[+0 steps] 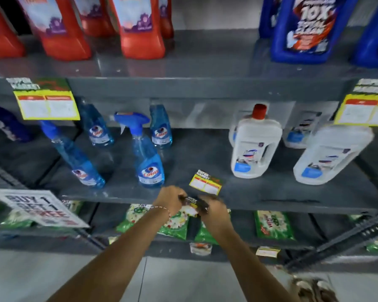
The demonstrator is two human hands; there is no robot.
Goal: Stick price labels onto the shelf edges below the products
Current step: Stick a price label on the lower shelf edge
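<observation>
Both hands meet at the front lip of the middle shelf: the left hand [170,200] and the right hand [214,211] are each pinched on a small price label [192,203] held between them, its dark printed top towards the left fingers and its pale lower part hanging just in front of the shelf edge [271,202]. The picture is smeared there, so whether the label is pressed to the metal or only held before it cannot be told. The label's long axis appears to run left to right, along the edge, which is how it needs to lie to be stuck on. A second label [206,182] rests flat on the shelf surface just beyond the hands, a little to the right and tilted, nearer the right hand than the left. Farther back stand the blue spray bottles [147,158] to the left and the white jugs [254,147] to the right. The held label sits below the gap between them, closer to the sprays, so the likely next move is a short press straight forward onto the edge, perhaps after a small shift leftward.
</observation>
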